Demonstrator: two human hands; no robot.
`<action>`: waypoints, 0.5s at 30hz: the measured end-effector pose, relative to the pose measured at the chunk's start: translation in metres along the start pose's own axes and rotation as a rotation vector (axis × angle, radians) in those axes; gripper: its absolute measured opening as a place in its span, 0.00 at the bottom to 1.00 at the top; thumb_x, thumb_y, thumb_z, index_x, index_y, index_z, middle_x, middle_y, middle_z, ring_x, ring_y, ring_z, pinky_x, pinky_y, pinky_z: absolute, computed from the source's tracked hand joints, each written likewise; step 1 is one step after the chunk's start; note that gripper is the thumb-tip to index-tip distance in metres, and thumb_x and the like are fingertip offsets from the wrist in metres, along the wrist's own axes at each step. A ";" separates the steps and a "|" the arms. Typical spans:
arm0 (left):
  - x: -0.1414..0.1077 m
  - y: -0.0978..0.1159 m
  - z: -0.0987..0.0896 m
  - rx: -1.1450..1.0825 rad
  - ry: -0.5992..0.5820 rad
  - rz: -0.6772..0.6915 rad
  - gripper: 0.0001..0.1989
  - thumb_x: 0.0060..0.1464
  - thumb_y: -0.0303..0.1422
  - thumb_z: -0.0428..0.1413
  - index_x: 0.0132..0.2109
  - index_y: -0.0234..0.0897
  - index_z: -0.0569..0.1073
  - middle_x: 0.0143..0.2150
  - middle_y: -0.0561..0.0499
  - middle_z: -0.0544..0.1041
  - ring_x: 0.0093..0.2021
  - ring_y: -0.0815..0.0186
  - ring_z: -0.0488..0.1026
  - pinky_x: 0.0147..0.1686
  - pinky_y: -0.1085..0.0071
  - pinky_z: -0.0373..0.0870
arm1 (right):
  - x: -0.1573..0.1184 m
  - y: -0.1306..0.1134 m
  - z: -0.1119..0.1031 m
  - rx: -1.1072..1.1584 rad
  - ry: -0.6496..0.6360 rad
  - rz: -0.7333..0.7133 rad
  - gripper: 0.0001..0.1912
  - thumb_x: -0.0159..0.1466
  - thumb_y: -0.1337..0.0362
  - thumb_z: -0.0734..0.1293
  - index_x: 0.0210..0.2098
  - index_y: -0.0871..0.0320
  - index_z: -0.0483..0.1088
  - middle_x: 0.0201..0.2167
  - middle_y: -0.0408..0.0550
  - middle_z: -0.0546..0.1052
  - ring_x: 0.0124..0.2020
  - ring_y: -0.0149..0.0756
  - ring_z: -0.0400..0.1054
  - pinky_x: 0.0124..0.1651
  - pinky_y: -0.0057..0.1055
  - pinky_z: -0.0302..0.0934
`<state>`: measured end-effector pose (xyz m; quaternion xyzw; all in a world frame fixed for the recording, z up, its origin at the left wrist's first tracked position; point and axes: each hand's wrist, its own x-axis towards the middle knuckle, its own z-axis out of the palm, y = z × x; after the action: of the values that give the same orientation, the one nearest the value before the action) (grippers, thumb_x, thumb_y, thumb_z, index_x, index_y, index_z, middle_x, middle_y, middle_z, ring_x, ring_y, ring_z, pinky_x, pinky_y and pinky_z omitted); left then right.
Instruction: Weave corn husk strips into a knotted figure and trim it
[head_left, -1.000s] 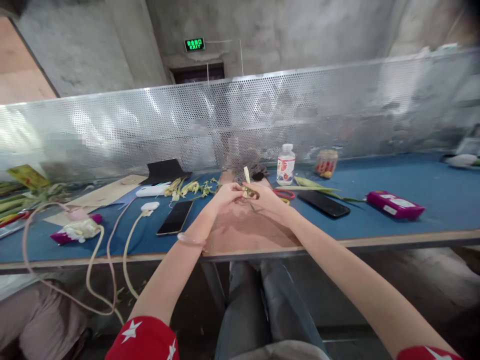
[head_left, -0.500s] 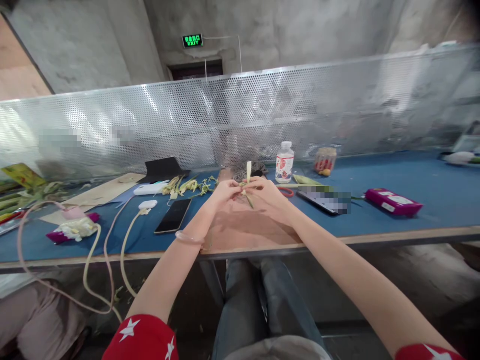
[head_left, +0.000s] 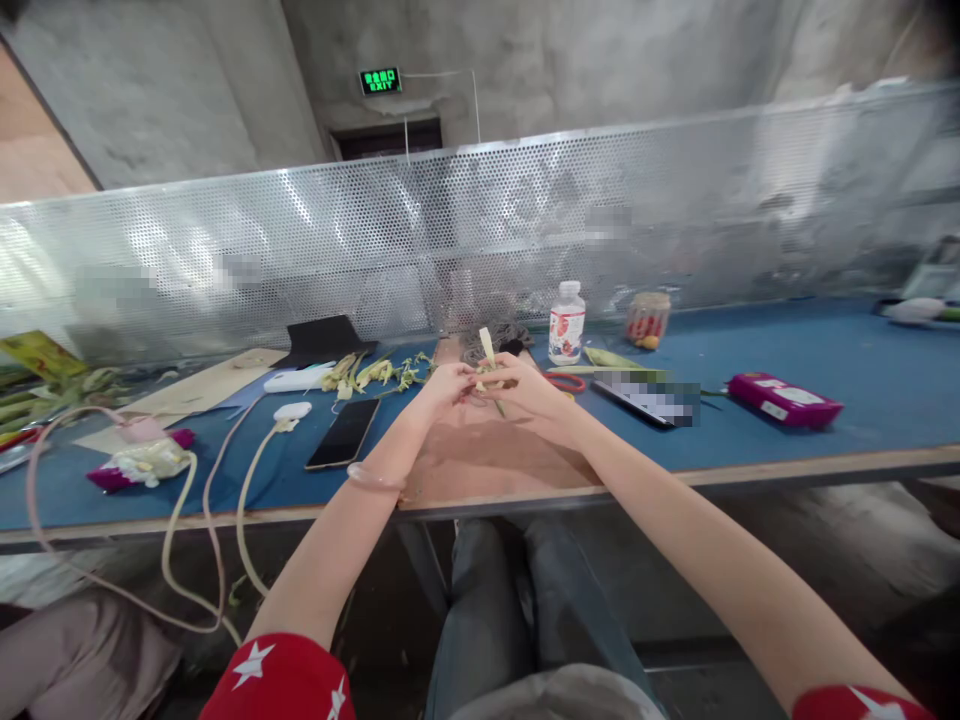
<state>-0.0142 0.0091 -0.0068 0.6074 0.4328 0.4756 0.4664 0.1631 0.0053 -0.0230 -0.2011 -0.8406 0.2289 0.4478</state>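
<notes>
Over the brown board (head_left: 495, 465) my two hands meet at the middle of the table. A pale strip of leaf, like corn husk (head_left: 487, 343), sticks up between the fingers, and its greener lower end shows beneath them. My left hand (head_left: 450, 386) is closed, fingertips pinched at the strip's middle. My right hand (head_left: 526, 386) has its fingers bent around the same strip from the other side. The fingers hide the part where they grip it. Behind my right hand lie red-handled scissors (head_left: 568, 382), partly covered.
Left are a dark phone (head_left: 343, 434), cables (head_left: 251, 500), and wilted leaf pieces (head_left: 379, 372). Right stand a white-capped bottle (head_left: 567, 325) and a jar (head_left: 649, 320); a second phone (head_left: 637, 402) and purple pack (head_left: 784, 400) lie nearby. A perforated metal screen (head_left: 360, 235) closes the back.
The husk strip's upper end has tipped to the left and sits slightly lower. My right-hand fingers have shifted a little around it. The whole view has moved slightly.
</notes>
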 end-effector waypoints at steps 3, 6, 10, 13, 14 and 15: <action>-0.001 0.002 0.001 0.001 -0.028 -0.015 0.05 0.43 0.26 0.59 0.26 0.31 0.70 0.18 0.54 0.70 0.16 0.76 0.63 0.18 0.77 0.55 | 0.000 -0.001 0.000 -0.016 -0.004 0.008 0.10 0.58 0.62 0.69 0.39 0.50 0.77 0.51 0.49 0.65 0.51 0.37 0.65 0.53 0.35 0.63; -0.003 0.004 0.004 -0.012 -0.025 -0.021 0.05 0.44 0.25 0.59 0.29 0.32 0.68 0.18 0.54 0.70 0.16 0.75 0.63 0.19 0.77 0.56 | 0.000 -0.001 0.000 -0.038 -0.007 0.019 0.09 0.57 0.62 0.69 0.38 0.50 0.77 0.49 0.48 0.66 0.50 0.37 0.65 0.53 0.36 0.62; -0.008 0.009 0.006 -0.069 -0.046 -0.014 0.16 0.44 0.25 0.59 0.42 0.36 0.68 0.19 0.57 0.70 0.19 0.75 0.65 0.21 0.78 0.58 | 0.001 0.002 0.000 -0.034 0.030 0.028 0.07 0.57 0.62 0.70 0.36 0.51 0.78 0.49 0.48 0.68 0.50 0.37 0.65 0.56 0.38 0.60; -0.009 0.011 0.006 -0.080 -0.078 -0.017 0.20 0.44 0.25 0.59 0.47 0.36 0.69 0.20 0.57 0.70 0.19 0.75 0.65 0.21 0.78 0.57 | 0.002 0.004 0.000 0.017 0.071 0.056 0.06 0.57 0.62 0.69 0.34 0.52 0.78 0.48 0.48 0.69 0.47 0.37 0.66 0.54 0.38 0.60; -0.008 0.011 0.005 -0.074 -0.085 -0.024 0.18 0.44 0.26 0.60 0.46 0.36 0.71 0.20 0.56 0.70 0.19 0.75 0.64 0.21 0.78 0.57 | 0.002 0.003 -0.001 0.031 0.089 0.067 0.06 0.57 0.62 0.69 0.33 0.52 0.78 0.47 0.48 0.70 0.47 0.37 0.67 0.53 0.38 0.61; -0.008 0.011 0.005 -0.069 -0.092 -0.031 0.16 0.44 0.27 0.60 0.44 0.35 0.72 0.21 0.55 0.71 0.19 0.75 0.65 0.21 0.78 0.56 | 0.002 0.002 -0.001 0.043 0.109 0.081 0.06 0.57 0.62 0.69 0.32 0.52 0.78 0.47 0.48 0.70 0.46 0.37 0.67 0.53 0.38 0.60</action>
<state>-0.0100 -0.0011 0.0022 0.6053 0.4036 0.4547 0.5137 0.1631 0.0087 -0.0221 -0.2373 -0.8012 0.2537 0.4873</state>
